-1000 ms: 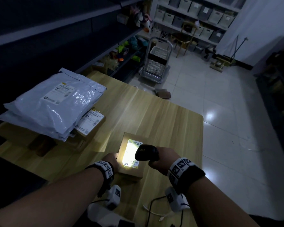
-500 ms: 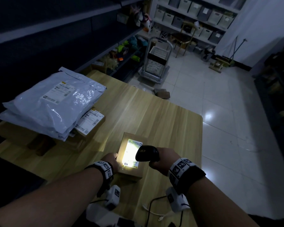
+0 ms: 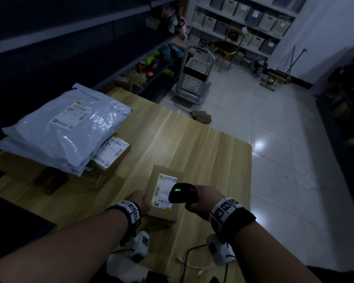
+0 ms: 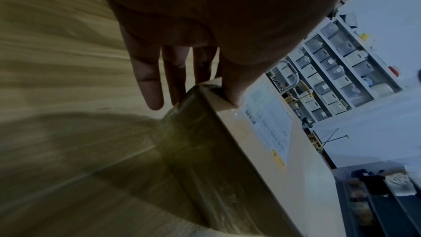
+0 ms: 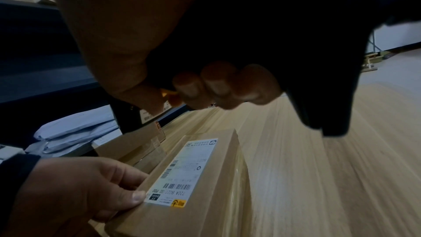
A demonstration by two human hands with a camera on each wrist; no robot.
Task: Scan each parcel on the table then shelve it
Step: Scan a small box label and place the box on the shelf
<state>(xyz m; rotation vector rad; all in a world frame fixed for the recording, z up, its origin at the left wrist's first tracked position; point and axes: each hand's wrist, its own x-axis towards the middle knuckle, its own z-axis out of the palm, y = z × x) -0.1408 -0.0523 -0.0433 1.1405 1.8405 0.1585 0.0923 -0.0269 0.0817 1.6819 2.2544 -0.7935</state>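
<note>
A small cardboard box (image 3: 164, 209) with a white shipping label (image 3: 165, 190) lies near the front of the wooden table (image 3: 192, 144). My left hand (image 3: 140, 202) holds its near left corner, thumb (image 5: 129, 198) on the top edge by the label and fingers (image 4: 150, 86) down the side. My right hand (image 3: 204, 199) grips a black barcode scanner (image 3: 183, 192) just above the box's right side; a green light shows on the scanner's head. In the right wrist view the label (image 5: 182, 170) and box (image 5: 205, 195) lie below the curled fingers (image 5: 225, 86).
Grey poly mailers (image 3: 63, 127) are stacked on more labelled boxes (image 3: 110, 152) at the table's left. Dark shelving (image 3: 70, 37) runs along the left. A trolley with a basket (image 3: 194, 76) and a small box (image 3: 201, 116) stand on the tiled floor beyond. Cables (image 3: 190, 262) trail at the table's front edge.
The scanner's bright white light on the label has gone out, and a green light now shows on its head. Both hands and the box have stayed in place.
</note>
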